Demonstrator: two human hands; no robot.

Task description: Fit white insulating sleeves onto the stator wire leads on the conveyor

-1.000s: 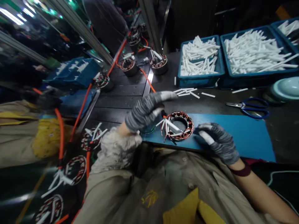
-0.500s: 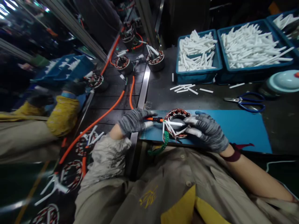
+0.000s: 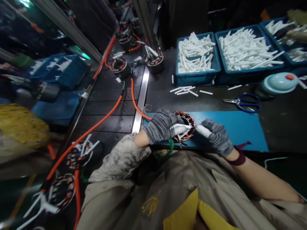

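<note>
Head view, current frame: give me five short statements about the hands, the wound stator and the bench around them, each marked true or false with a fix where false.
1. Both hands, the left hand and the right hand, wear grey knit gloves. True.
2. The wound stator lies on a red mat. False: it lies on a blue mat.
3. The blue-handled scissors are in the right hand. False: they lie on the dark bench beyond the mat, apart from both hands.
4. The blue bins at the back of the bench hold white sleeves. True.
5. The orange hose runs across the right side of the bench. False: it runs along the conveyor to the left.
</note>
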